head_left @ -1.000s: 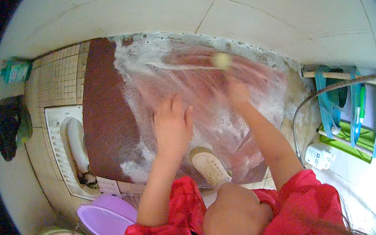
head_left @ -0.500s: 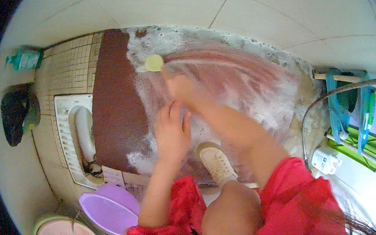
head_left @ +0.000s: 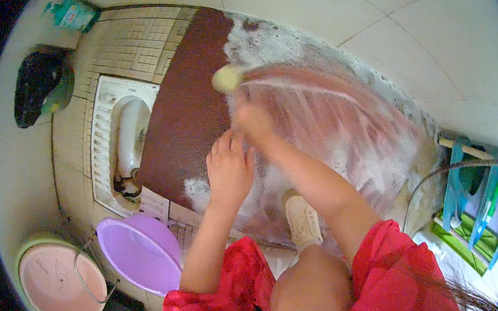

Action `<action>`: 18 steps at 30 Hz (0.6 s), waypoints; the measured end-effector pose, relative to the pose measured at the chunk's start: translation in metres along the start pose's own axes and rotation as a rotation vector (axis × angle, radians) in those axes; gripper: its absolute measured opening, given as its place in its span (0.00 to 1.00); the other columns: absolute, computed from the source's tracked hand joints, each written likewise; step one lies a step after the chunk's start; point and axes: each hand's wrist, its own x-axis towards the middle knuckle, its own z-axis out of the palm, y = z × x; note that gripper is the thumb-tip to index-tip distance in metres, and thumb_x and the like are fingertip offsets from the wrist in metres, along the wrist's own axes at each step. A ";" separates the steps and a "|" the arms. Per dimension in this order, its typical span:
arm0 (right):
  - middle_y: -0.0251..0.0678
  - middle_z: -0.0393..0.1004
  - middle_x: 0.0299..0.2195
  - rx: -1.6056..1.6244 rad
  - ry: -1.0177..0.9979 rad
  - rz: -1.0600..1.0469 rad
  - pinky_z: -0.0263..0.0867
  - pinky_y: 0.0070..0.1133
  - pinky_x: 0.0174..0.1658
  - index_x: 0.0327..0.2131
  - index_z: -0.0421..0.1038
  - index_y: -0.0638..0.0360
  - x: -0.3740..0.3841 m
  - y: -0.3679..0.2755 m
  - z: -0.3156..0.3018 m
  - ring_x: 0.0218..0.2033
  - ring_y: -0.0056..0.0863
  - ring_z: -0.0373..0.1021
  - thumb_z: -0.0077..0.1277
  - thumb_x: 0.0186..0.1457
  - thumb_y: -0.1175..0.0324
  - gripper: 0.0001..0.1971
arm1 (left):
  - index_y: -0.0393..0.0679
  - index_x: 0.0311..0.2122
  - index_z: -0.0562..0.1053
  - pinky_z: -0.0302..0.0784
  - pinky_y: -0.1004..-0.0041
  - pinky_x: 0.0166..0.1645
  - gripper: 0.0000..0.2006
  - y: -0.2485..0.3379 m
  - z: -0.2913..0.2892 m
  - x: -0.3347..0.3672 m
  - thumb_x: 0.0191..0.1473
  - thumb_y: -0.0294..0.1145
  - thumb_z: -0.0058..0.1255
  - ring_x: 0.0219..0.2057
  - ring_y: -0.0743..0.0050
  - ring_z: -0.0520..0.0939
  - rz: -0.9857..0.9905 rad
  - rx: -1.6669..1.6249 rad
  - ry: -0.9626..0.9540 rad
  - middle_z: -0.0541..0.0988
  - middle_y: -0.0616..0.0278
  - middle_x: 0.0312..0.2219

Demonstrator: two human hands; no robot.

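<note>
My right hand (head_left: 253,121), blurred, is closed round a brush with a round pale yellow head (head_left: 228,79). The brush head lies on the dark red mat (head_left: 187,101), at the border between its bare left strip and the white foam (head_left: 271,45). Beside and nearer than the right hand is my left hand (head_left: 229,168), fingers stretched out, back upward, holding nothing. Whether the left fingertips touch the right wrist I cannot tell. Pale streaks of suds sweep across the mat's right part. My foot in a cream lace-up shoe (head_left: 303,219) stands at its near edge.
A squat toilet (head_left: 102,151) is set in the floor at left. Nearer stand a purple basin (head_left: 142,256) and a pink basin (head_left: 64,287). A black bag (head_left: 35,86) and a green bottle (head_left: 76,15) are at far left. A blue rack (head_left: 452,184) and dark hose (head_left: 425,180) are at right.
The view has turned, so the scene sits tilted. My right hand and the brush have shifted left over the mat, from the suds to their edge. My left hand stays beside the right.
</note>
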 end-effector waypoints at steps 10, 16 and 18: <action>0.50 0.70 0.26 -0.241 0.057 0.033 0.65 0.36 0.30 0.46 0.57 0.63 0.074 0.040 -0.100 0.27 0.45 0.69 0.31 0.52 0.68 0.18 | 0.39 0.41 0.65 0.64 0.62 0.44 0.16 -0.050 0.002 -0.018 0.45 0.33 0.45 0.42 0.54 0.68 -0.198 -0.055 0.104 0.68 0.52 0.41; 0.45 0.70 0.26 -0.121 -0.310 -0.228 0.64 0.35 0.25 0.44 0.61 0.54 -0.092 -0.036 0.011 0.22 0.42 0.68 0.39 0.46 0.70 0.18 | 0.39 0.40 0.65 0.65 0.62 0.43 0.16 -0.045 0.024 -0.040 0.45 0.32 0.45 0.40 0.52 0.69 -0.312 -0.242 0.125 0.68 0.51 0.40; 0.44 0.69 0.25 -0.262 -0.599 -0.433 0.65 0.35 0.24 0.45 0.60 0.49 -0.101 -0.029 0.018 0.22 0.40 0.69 0.39 0.46 0.70 0.18 | 0.38 0.40 0.65 0.65 0.62 0.43 0.16 -0.053 0.024 -0.050 0.45 0.32 0.46 0.40 0.51 0.69 -0.327 -0.264 0.136 0.68 0.50 0.40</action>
